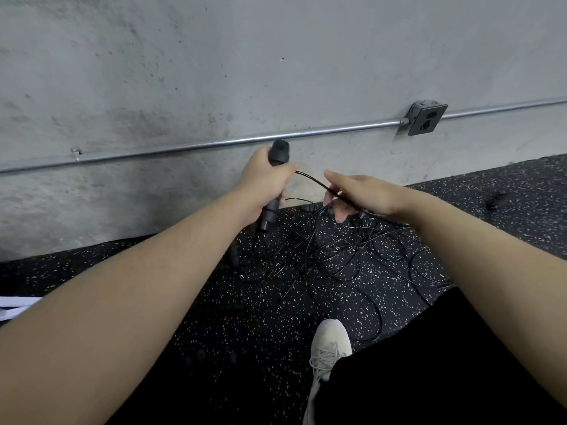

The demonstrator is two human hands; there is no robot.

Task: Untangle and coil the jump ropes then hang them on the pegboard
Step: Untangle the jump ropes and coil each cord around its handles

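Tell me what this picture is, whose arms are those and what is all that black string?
The camera sits on a person's head, looking down, so the arms are theirs. The left hand grips black jump rope handles. The right hand pinches a thin black cord running from them. More jump ropes lie in a tangled pile on the speckled black floor, by a concrete wall. The white shoe is theirs too.
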